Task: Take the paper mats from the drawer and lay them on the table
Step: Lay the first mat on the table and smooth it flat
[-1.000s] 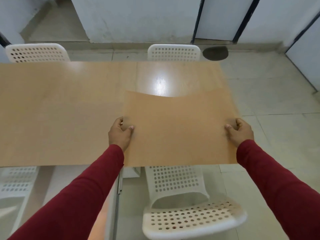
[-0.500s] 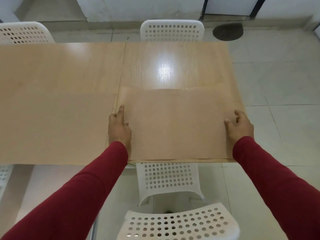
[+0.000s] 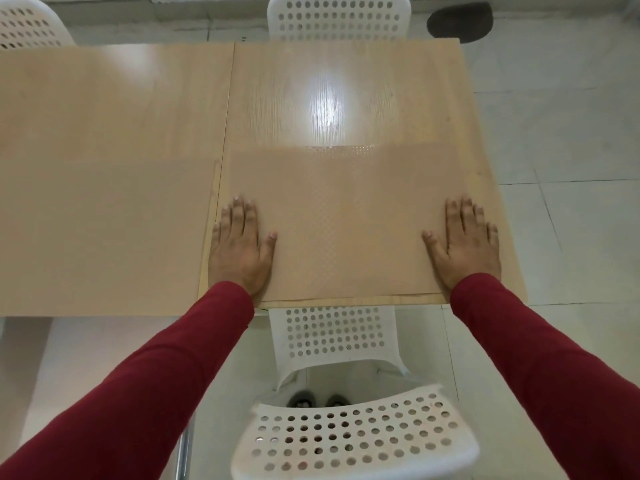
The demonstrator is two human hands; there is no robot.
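A second ago you were carrying the paper mat (image 3: 349, 220) in the air by its two side edges, pinched between thumb and fingers; now it lies flat on the table (image 3: 346, 81) at the near right corner, its near edge just short of the table's near edge. Your left hand (image 3: 240, 247) and right hand (image 3: 464, 244) are both spread open, palms down, pressing on the mat's left and right sides and gripping nothing. That means this mat is laid; what looks left is smoothing and perhaps squaring it.

A second mat (image 3: 104, 233) already lies to the left, just beside this one, with a thin strip of bare table between them. So at least two are down. The drawer is not in view, so you cannot tell from here whether more remain.

The table is pale wood, glossy, with a bright glare patch on its far right half and a seam running near to far. White perforated chairs stand at the near side (image 3: 346, 434) and the far side (image 3: 339, 19). The floor (image 3: 554, 133) is pale tile.
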